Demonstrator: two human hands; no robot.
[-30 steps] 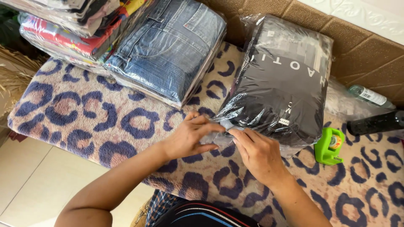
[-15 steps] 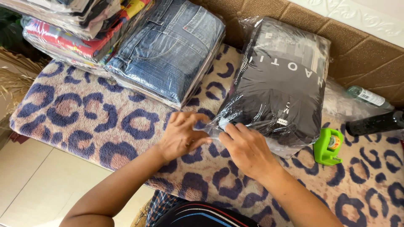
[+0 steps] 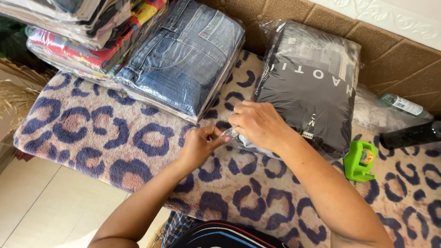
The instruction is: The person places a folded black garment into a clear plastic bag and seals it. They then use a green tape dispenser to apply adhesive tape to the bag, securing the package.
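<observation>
A dark folded garment in a clear plastic bag (image 3: 312, 87) lies on a leopard-print cloth (image 3: 105, 138), its near end toward me. My left hand (image 3: 200, 146) pinches the bag's loose open flap between thumb and fingers. My right hand (image 3: 259, 125) rests on the bag's near end with its fingers closed on the same plastic flap, just right of the left hand. The two hands nearly touch.
A bagged pair of folded blue jeans (image 3: 183, 55) lies left of the dark package. Behind it is a stack of bagged colourful clothes (image 3: 78, 32). A green tape dispenser (image 3: 359, 160), a plastic bottle (image 3: 403, 104) and a black object (image 3: 411, 134) sit at right.
Both hands have shifted up and to the right along the bag's near edge; the right hand now sits higher on the package, still working the plastic flap.
</observation>
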